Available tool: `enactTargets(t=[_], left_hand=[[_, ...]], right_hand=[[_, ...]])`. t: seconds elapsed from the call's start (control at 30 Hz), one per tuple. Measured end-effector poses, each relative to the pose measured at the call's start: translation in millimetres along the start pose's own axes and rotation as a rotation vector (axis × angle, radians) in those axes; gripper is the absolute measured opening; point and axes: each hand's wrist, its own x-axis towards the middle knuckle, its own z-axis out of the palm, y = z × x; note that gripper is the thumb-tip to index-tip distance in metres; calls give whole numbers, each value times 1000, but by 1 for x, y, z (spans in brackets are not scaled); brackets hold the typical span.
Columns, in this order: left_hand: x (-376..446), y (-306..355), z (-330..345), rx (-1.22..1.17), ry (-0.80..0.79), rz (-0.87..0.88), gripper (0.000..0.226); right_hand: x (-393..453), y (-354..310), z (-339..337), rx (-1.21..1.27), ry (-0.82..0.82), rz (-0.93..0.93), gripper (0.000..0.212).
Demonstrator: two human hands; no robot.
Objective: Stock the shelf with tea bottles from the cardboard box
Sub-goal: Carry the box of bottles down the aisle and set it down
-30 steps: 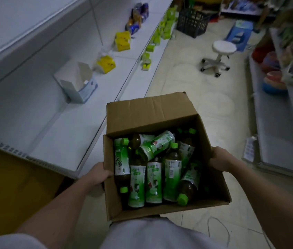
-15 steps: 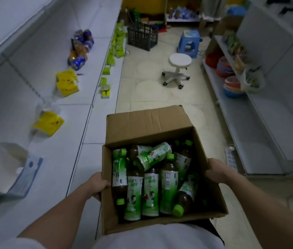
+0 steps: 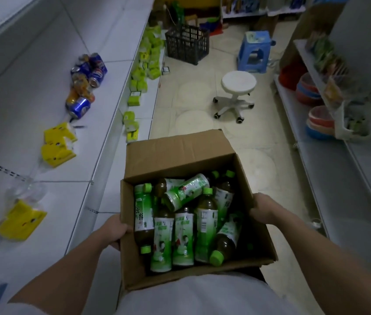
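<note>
An open cardboard box (image 3: 175, 153) is held against my body, low in the middle of the view. Several tea bottles (image 3: 184, 233) with green labels and green caps lie jumbled inside it. My left hand (image 3: 114, 230) grips the box's left wall and my right hand (image 3: 264, 210) grips its right wall. The white shelf (image 3: 50, 155) runs along my left, its front edge just beside the box.
On the left shelf lie yellow packs (image 3: 57, 144), blue and orange cans (image 3: 84, 85) and green packets (image 3: 143, 64). Down the aisle stand a white wheeled stool (image 3: 236, 92), a blue plastic stool (image 3: 255, 51) and a black crate (image 3: 186, 44). Another shelf with coloured bowls (image 3: 316, 121) lines the right.
The view has swung right and moved down the aisle; the white open carton on the shelf has passed out of sight. Both hands keep the same hold on the box.
</note>
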Motion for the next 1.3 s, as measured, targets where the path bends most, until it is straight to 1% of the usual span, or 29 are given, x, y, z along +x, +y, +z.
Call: enactTargets(t=[0.17, 0.27, 0.4, 0.53, 0.63, 0.77, 0.93, 1.03, 1.13, 1.23, 1.3], left_hand=[[33, 108, -18, -71, 55, 46, 18], [55, 152, -23, -124, 59, 29, 22], [98, 200, -37, -151, 54, 7, 26], [158, 267, -62, -125, 56, 36, 23], [210, 322, -89, -126, 67, 75, 23], [271, 393, -124, -110, 27, 81, 24], [333, 463, -159, -48, -5, 47, 26], [367, 511, -179, -31, 13, 44, 19], [401, 558, -190, -66, 31, 43, 13], [434, 608, -199, -123, 76, 30, 3], [450, 640, -208, -176, 129, -21, 17]], right_hand=[[67, -27, -118, -55, 47, -33, 32], [112, -43, -169, -86, 65, -65, 35], [167, -63, -212, -98, 60, -63, 34], [231, -78, -248, -102, 49, -44, 34], [288, -104, -295, -135, 93, -35, 33], [350, -140, -359, -163, 112, -20, 28], [417, -161, -404, -149, 52, 16, 30], [474, -174, -434, -134, 36, -6, 29], [539, -188, -469, -150, 2, -22, 31], [611, -209, -515, -179, -18, -102, 29], [656, -230, -555, -202, -33, -165, 28]])
